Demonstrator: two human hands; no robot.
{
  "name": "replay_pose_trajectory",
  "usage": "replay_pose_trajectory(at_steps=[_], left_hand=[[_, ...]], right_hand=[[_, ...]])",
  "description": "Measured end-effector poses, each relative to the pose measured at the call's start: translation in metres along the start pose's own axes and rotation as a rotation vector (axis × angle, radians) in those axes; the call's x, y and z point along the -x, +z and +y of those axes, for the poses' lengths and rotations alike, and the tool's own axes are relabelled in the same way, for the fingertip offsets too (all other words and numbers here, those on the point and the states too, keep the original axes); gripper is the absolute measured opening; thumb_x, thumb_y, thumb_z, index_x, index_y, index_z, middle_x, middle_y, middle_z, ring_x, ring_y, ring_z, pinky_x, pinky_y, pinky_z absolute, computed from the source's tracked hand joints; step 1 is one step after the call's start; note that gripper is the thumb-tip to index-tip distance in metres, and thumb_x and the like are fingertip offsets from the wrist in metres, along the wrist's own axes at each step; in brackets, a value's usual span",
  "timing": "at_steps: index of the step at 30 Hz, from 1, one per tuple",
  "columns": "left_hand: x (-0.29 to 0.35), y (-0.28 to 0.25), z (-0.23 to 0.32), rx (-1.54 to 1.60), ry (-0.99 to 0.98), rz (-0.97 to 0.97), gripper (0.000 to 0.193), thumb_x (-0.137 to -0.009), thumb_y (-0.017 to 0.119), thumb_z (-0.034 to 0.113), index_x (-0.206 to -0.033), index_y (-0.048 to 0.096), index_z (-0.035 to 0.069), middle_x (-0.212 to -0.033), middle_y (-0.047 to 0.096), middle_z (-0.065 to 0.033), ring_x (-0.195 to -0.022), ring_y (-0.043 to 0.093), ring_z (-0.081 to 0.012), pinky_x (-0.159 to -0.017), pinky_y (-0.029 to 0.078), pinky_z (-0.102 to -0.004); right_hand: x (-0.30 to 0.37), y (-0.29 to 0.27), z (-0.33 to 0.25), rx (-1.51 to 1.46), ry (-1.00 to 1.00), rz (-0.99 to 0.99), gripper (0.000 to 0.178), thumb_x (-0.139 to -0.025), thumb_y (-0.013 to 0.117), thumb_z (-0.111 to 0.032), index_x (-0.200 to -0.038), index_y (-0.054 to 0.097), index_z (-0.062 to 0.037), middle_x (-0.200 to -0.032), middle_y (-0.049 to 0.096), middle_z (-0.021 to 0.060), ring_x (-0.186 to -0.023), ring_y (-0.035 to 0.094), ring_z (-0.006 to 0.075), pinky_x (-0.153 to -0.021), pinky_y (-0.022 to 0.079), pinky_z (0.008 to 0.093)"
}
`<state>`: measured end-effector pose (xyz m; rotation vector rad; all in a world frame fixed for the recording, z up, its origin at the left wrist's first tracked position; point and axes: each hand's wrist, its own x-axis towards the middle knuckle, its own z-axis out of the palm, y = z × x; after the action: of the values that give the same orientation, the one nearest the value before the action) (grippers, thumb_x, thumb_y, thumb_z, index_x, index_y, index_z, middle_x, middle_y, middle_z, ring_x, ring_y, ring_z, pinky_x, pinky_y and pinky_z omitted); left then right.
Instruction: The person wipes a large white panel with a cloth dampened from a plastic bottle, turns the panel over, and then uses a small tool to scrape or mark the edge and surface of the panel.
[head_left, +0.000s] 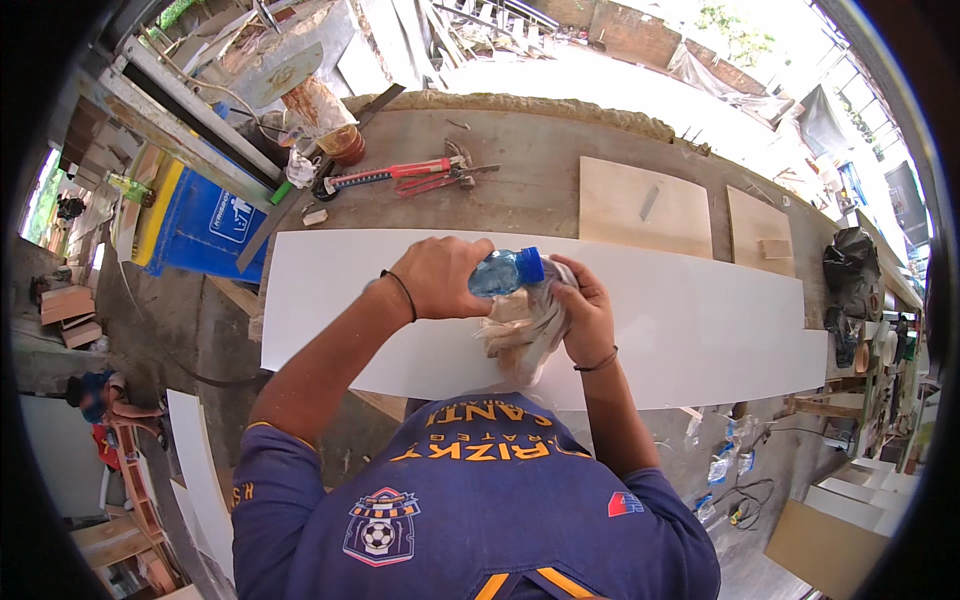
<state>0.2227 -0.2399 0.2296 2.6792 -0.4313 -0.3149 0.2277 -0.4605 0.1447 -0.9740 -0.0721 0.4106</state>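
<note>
My left hand (437, 275) is wrapped round a clear plastic bottle (492, 275) with a blue cap (530, 265), held tilted on its side with the cap toward the right. In my right hand (588, 315) is a crumpled, greyish-white rag (533, 330), pressed near the bottle's capped end and hanging down below it. Both hands are above a long white panel (710, 320) that lies across the workbench. Whether the cap's opening touches the rag cannot be made out.
Beyond the panel lie a hammer (395, 172) with a red handle and red pliers (435, 184). Two thin wooden boards (640, 205) rest at the back right. A blue bin (205, 215) stands left of the bench (520, 150). Black plastic bags (850, 270) sit at the right end.
</note>
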Motion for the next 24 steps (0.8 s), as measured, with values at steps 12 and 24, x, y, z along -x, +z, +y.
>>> replay_pose_trajectory(at_steps=[12,24], left_hand=[[-0.026,-0.015,0.01,-0.361,0.056,-0.195,0.038,-0.062,0.071,0.031,-0.09,0.06,0.008,-0.077,0.065,-0.0141,-0.075,0.064,-0.0334,-0.069,0.051,-0.0431],[-0.033,-0.017,0.013,-0.416,0.064,-0.191,0.04,-0.065,0.073,0.035,-0.091,0.058,0.008,-0.076,0.065,-0.0143,-0.076,0.064,-0.0337,-0.069,0.05,-0.0442]], right_hand=[[0.006,0.001,0.015,-0.067,-0.101,0.042,0.044,-0.088,0.053,-0.002,-0.13,0.042,0.0046,-0.118,0.055,0.013,-0.105,0.055,0.0169,-0.092,0.044,0.0296],[0.009,-0.011,0.02,-0.295,-0.054,0.065,0.053,-0.076,0.043,0.007,-0.129,0.038,0.0056,-0.121,0.052,0.0169,-0.109,0.054,0.0243,-0.096,0.044,0.0377]])
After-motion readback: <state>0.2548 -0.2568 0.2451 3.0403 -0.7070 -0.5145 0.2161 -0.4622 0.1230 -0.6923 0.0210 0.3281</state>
